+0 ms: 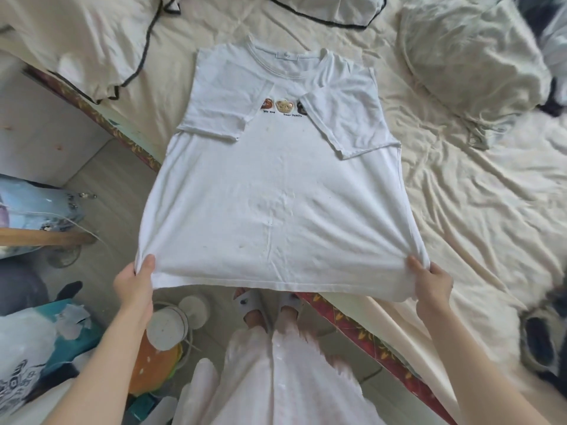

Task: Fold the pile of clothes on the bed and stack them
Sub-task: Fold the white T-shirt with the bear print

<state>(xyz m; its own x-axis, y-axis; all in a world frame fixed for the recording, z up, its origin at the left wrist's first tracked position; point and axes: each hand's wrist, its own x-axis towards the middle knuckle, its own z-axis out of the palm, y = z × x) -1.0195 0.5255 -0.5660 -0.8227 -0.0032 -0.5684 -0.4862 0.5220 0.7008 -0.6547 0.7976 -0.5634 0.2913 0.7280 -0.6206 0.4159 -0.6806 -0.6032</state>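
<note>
1. Head view, the only one I have. White T-shirt (276,191) sits dead centre, front side up, collar toward 12 o'clock, hem toward 6 o'clock.
2. My left hand (135,283) at 7 o'clock pinches the shirt's lower-left hem corner: thumb on top of the cloth, the other fingers hidden under it.
3. My right hand (432,286) at 5 o'clock pinches the lower-right hem corner the same way, fabric bunched at the thumb.
4. The hem is pulled taut between the two hands and lifted past the bed edge; feet in slippers (270,302) show below it at 6 o'clock.
5. The shirt's upper part lies flat on the bed sheet (460,194). Both short sleeves are folded inward onto the chest; the right-side sleeve covers part of the bear print (283,107).
6. Cream cloth with black trim (92,41) lies at 11 o'clock, touching the sheet, apart from the shirt.
7. A second black-trimmed piece is at 12 o'clock, cut off by the frame edge.
8. Crumpled pale-grey garment (469,62) at 2 o'clock, well apart from the shirt.
9. Dark blurred items at 4 o'clock on the bed; can't tell what they are.
10. Floor clutter at 8 o'clock: plastic bags, a round white object (167,326).
</note>
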